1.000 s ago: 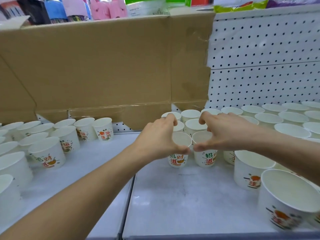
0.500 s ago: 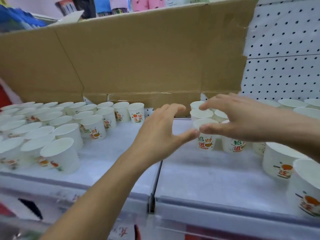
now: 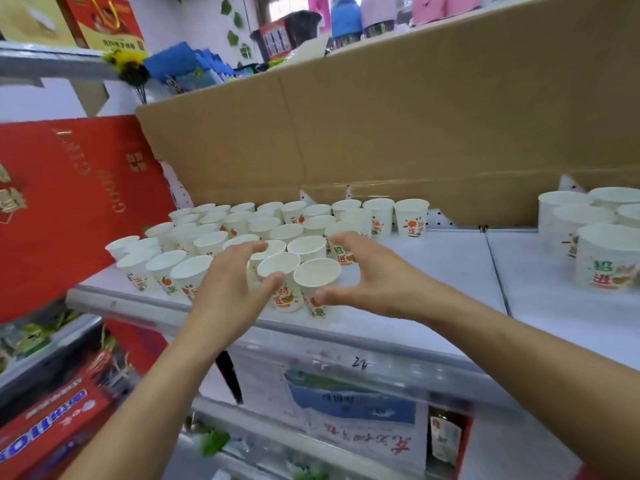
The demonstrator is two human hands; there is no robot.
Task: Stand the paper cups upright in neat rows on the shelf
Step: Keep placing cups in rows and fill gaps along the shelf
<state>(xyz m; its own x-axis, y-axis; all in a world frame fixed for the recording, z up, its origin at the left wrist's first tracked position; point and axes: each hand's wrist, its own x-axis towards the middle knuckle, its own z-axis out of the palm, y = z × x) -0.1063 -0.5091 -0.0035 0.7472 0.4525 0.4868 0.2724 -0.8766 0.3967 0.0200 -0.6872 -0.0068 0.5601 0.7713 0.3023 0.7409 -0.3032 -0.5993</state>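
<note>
Below the front lip of the flat white metal shelf board lie red snack packs and green-leafed goods, blurred. On that lip sits a clear price strip with a blue-and-white paper label and handwritten marks.

Just over the shelf's front edge, our left hand and right hand face each other in wide curves, fingers spread and thumbs low. They bracket two small white paper cups with orange and green print, upright and touching near that edge. The left thumb rests against one cup and the right thumb against the other. Neither hand closes round a cup; we cannot tell whether the fingertips touch the cups behind.

Further in on the shelf's left half, a crowd of matching small cups stands upright in loose rows. At the shelf's right end stand larger white paper tubs with the same print, well apart from them.

Along the shelf's back, a brown corrugated cardboard sheet covers most of a white pegboard. Left of the shelf leans a big red gift carton. Above the shelf, higher racks carry a red boxed gift and blue packets.
</note>
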